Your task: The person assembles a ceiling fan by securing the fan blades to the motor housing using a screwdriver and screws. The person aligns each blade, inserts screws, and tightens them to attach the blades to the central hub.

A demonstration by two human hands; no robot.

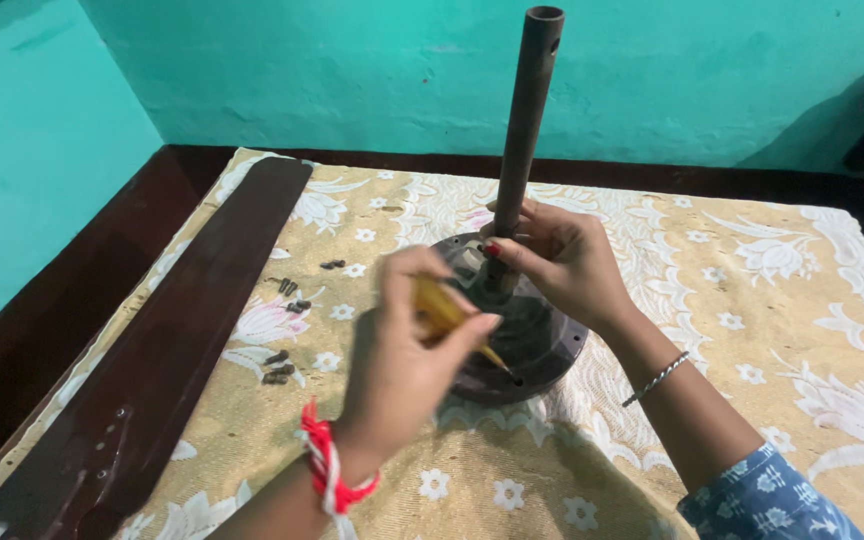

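A dark round fan motor housing [542, 340] sits on a floral cloth, with a long brown rod [527, 110] standing upright from its middle. My left hand [407, 355], with a red thread at the wrist, grips a screwdriver with a yellow handle [439, 308]; its tip meets the housing's near rim. My right hand [562, 262] holds the base of the rod where it joins the housing. A thin bangle sits on that forearm.
A long dark brown fan blade [167, 340] lies along the left side of the cloth [802, 330]. Several small dark screws [282, 365] are scattered between the blade and the housing. A teal wall runs behind, and a dark wooden edge frames the surface.
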